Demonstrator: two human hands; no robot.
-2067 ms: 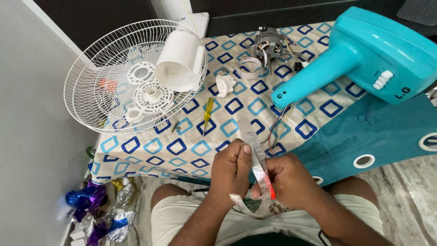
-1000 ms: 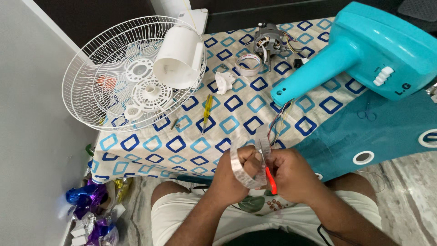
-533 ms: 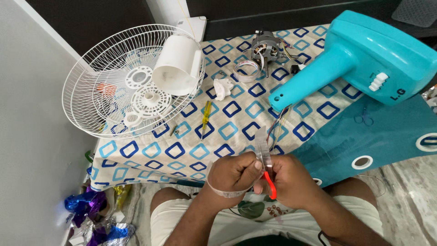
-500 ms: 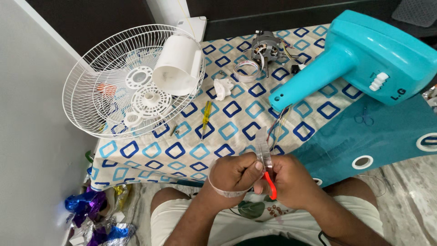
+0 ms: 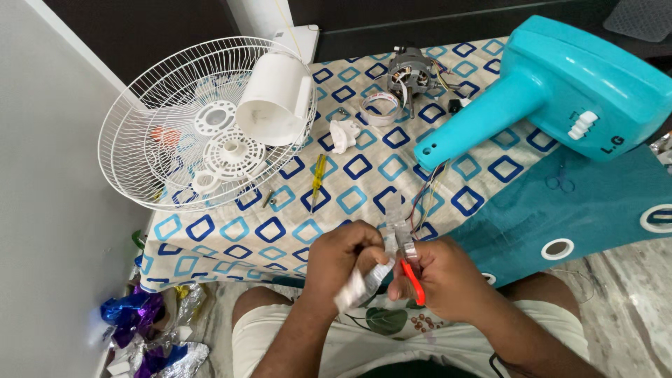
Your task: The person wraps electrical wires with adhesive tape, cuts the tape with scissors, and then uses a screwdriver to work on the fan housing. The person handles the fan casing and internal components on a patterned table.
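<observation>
Low in the middle of the frame, the left hand [image 5: 343, 257] pinches a strip of clear tape [image 5: 369, 274] while the right hand [image 5: 439, 276] grips red-handled pliers [image 5: 408, 260], which could slip and nip a finger.

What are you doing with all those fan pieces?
A person sits at a patterned cloth spread with fan parts. The right hand grips red-handled pliers, and the left hand holds a strip of tape against them. Coloured wires hang from the turquoise fan stand. A white fan grille lies alongside.
</observation>
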